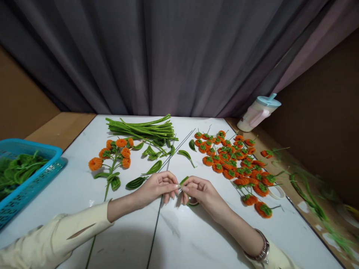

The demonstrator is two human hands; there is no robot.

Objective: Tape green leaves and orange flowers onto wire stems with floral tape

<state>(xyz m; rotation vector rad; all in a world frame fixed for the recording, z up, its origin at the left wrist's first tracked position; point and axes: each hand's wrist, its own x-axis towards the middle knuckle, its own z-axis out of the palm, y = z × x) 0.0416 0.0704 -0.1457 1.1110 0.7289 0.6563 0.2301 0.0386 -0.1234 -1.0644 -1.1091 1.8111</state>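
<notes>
My left hand [164,185] and my right hand [198,189] meet above the white table, fingertips pinched together. Between them is a small green piece [184,181], its lower part hidden by my fingers. A roll of green tape [193,203] shows partly beneath my right hand. Loose green leaves [155,167] lie just beyond my left hand. An assembled stem with orange flowers [113,164] rests to the left. On the right, many orange flower heads with green bases [230,164] are spread out.
A bundle of green stems [143,129] lies at the table's back. Thin dark wires [182,142] cross the middle. A blue basket [30,198] of leaves stands at the left. At the back right is a cup [258,112]; green scraps [314,205] lie along the right edge.
</notes>
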